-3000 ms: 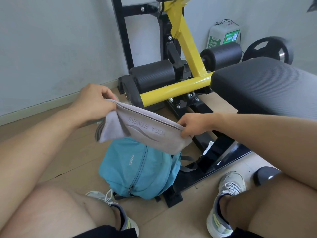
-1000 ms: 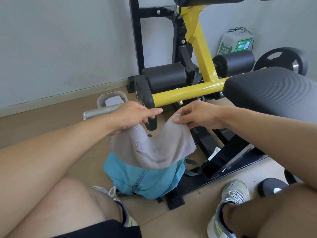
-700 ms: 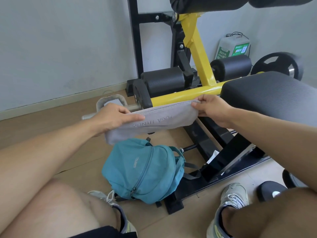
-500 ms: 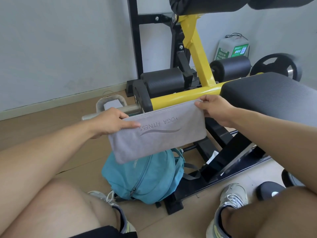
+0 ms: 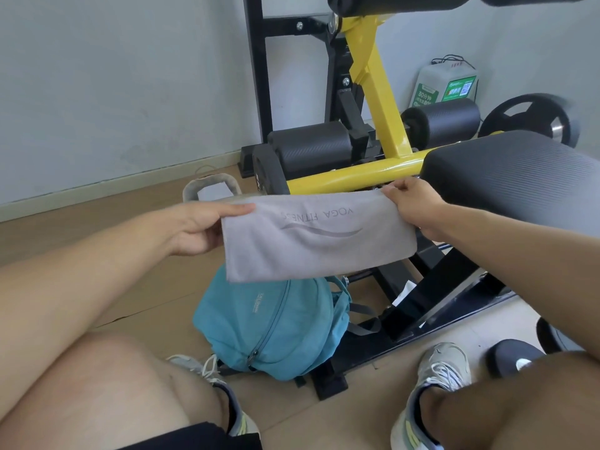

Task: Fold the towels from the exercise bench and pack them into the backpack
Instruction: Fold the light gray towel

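- Grey microfibre towel (image 5: 316, 237), soft cloth with upside-down "YOGA FITNESS" print, hangs flat as a neat folded rectangle in mid-air, right above the teal fabric backpack (image 5: 271, 323).
- Changed: a second ago the same towel sagged in a loose U with the two hands close together; now the hands are pulled apart and the cloth is taut and smooth along the top edge.
- Left hand (image 5: 203, 227): grip clamped on the towel's left top corner, fingers stretched along the edge.
- Right hand (image 5: 414, 204): grip pinched shut on the right top corner, just in front of the black padded exercise bench (image 5: 519, 172).
- Table itself shows no other towel on the visible part of the pad; the rest is out of frame.
- Backpack stands on the wooden floor between the person's shoes, leaning on the black machine base; the front zipper looks closed, main opening not visible from here.
- Judgement: fold step nearly done, maybe one more halving needed to fit; packing not started, bag likely needs opening first, which means freeing a hand.
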`<action>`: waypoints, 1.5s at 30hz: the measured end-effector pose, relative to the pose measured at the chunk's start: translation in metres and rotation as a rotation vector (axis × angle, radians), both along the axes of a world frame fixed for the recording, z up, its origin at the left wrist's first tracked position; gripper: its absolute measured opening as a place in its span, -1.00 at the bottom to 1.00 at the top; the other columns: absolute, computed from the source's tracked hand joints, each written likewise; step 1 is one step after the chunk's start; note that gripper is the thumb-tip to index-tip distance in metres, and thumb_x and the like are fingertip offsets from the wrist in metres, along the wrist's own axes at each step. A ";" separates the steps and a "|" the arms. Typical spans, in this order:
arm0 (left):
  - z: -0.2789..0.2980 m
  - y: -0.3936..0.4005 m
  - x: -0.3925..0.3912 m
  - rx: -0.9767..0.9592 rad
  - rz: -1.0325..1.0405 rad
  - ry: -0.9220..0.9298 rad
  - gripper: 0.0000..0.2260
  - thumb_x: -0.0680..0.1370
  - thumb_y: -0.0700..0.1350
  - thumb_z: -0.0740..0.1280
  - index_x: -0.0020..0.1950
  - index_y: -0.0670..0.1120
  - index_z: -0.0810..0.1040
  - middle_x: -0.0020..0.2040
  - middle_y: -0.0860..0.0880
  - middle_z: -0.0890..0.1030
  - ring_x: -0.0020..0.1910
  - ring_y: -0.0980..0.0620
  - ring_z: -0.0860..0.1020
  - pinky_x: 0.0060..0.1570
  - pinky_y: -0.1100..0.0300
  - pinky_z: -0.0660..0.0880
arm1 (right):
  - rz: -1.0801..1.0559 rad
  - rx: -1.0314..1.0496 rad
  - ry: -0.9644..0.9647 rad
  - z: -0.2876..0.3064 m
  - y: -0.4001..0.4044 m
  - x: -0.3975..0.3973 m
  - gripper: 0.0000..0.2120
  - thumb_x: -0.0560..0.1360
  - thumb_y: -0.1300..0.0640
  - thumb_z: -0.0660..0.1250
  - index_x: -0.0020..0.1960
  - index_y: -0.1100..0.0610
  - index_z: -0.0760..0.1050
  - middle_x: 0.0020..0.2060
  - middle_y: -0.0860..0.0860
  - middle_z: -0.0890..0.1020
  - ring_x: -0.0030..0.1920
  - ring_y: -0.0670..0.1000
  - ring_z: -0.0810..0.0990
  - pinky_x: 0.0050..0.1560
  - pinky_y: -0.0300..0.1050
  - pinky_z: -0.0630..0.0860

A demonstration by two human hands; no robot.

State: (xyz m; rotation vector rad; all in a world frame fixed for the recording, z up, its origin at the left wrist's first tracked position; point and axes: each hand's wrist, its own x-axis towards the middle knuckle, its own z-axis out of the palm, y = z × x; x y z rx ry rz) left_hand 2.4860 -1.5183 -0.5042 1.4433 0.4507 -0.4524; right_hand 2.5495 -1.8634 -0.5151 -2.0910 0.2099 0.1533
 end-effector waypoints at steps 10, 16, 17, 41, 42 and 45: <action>0.002 -0.046 0.001 0.285 0.164 -0.125 -0.80 0.53 -0.25 0.48 0.14 -0.13 0.67 -0.08 -0.08 0.72 -0.23 0.03 0.69 -0.37 0.18 0.63 | 0.101 0.054 -0.115 0.012 0.068 -0.029 -0.84 0.63 -0.02 0.33 0.16 0.00 0.52 -0.08 0.00 0.64 -0.05 0.03 0.66 -0.04 0.04 0.66; 0.005 -0.083 -0.002 0.393 0.094 -0.238 -0.93 0.47 -0.27 0.53 -0.15 -0.18 0.67 -0.31 -0.07 0.66 -0.43 0.09 0.63 -0.46 0.24 0.57 | 0.225 0.079 -0.099 0.012 0.111 -0.050 -0.82 0.61 0.03 0.38 0.14 0.09 0.52 -0.20 0.00 0.59 -0.26 -0.03 0.60 -0.48 -0.24 0.53; 0.004 -0.086 -0.002 0.385 0.076 -0.227 -0.95 0.48 -0.28 0.51 -0.15 -0.18 0.66 -0.29 -0.10 0.67 -0.43 0.07 0.63 -0.45 0.24 0.57 | 0.230 0.087 -0.093 0.011 0.115 -0.052 -0.82 0.61 0.02 0.39 0.14 0.09 0.52 -0.19 0.01 0.59 -0.25 -0.03 0.60 -0.49 -0.25 0.53; 0.008 -0.069 -0.004 0.254 -0.081 -0.039 -0.65 0.46 -0.26 0.18 0.20 -0.23 0.58 0.00 -0.20 0.57 -0.15 -0.12 0.59 -0.15 0.00 0.69 | 0.680 -0.027 -0.075 0.012 0.095 -0.049 -0.13 0.40 0.44 0.47 0.58 -0.05 0.27 0.05 0.02 0.64 -0.09 -0.11 0.65 -0.01 -0.13 0.67; 0.006 -0.065 -0.004 0.400 -0.196 -0.079 -0.60 0.41 -0.25 0.24 0.22 -0.16 0.60 0.02 -0.14 0.60 -0.07 -0.08 0.58 -0.10 0.04 0.66 | 0.682 0.009 -0.054 0.013 0.092 -0.048 -0.16 0.41 0.47 0.45 0.56 -0.04 0.30 0.05 0.03 0.66 -0.14 -0.15 0.66 -0.05 -0.17 0.67; 0.001 -0.052 -0.009 0.543 -0.500 -0.196 -0.44 0.24 -0.17 0.51 0.23 0.08 0.58 0.16 -0.04 0.67 0.17 -0.03 0.60 0.18 0.09 0.56 | 0.681 0.177 0.058 0.013 0.082 -0.042 -0.24 0.42 0.53 0.40 0.50 -0.01 0.39 0.09 0.13 0.70 -0.14 -0.12 0.69 -0.12 -0.20 0.63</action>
